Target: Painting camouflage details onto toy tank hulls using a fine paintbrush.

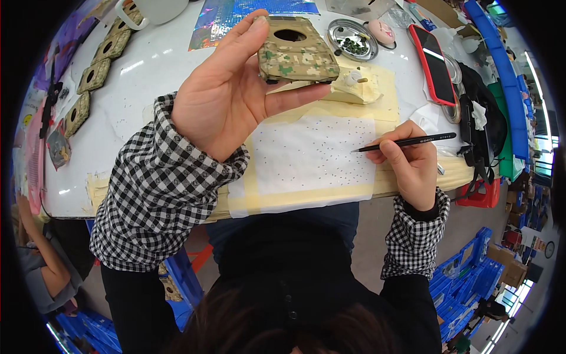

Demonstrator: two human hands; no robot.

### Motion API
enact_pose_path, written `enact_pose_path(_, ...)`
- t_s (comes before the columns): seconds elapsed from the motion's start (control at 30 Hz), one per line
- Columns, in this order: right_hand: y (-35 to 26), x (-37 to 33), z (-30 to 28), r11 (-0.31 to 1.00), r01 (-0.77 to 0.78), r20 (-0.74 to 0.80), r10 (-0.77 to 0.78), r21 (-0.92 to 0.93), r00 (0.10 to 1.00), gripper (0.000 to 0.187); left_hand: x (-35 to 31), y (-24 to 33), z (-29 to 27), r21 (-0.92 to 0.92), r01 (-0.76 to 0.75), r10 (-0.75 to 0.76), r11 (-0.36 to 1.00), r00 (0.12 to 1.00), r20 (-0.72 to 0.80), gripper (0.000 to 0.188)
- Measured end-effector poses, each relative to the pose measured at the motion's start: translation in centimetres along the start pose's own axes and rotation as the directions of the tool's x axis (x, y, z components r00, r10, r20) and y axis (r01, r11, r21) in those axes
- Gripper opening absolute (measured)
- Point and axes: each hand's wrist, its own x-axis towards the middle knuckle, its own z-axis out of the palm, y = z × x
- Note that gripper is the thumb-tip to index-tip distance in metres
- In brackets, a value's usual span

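Note:
Raised above the table, my left hand [215,97] grips a camouflage-painted model vehicle hull [303,62] with a round hole in its top. The thumb lies along its near left side and the fingers pass under it. My right hand [413,168] pinches slim black tweezers [415,141], their fine metal tip pointing left over a white sheet [283,192]. Many tiny dark pieces are scattered across that sheet, which is edged with yellow tape. Whether the tips hold a piece is too small to tell.
Similar camouflage hulls [94,75] form a row at the left, near a white mug [156,10]. Behind the sheet are a yellowish block [359,93] and a round dish [336,44] with dark green bits. A red-cased phone [434,68] stands right. Another person's arm [44,253] shows far left.

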Motion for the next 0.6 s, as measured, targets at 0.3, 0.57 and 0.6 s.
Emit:
enact_pose_path(0.3, 0.09, -0.01, -0.07, 1.000, 0.000, 0.000, 0.000, 0.005, 1.000, 0.008, 0.07, -0.06, -0.02, 0.030, -0.010, 0.009, 1.000, 1.000, 0.002, 0.042)
enact_pose_path(0.57, 0.03, 0.02, 0.00, 1.000, 0.010, -0.001, -0.010, -0.012, 1.000, 0.008, 0.04, -0.05, -0.10, 0.011, -0.014, 0.013, 1.000, 1.000, 0.017, 0.042)
enact_pose_path(0.6, 0.08, 0.02, -0.02, 1.000, 0.011, 0.000, -0.011, -0.017, 1.000, 0.008, 0.04, -0.08, -0.13, 0.009, -0.013, 0.013, 1.000, 1.000, 0.018, 0.042)
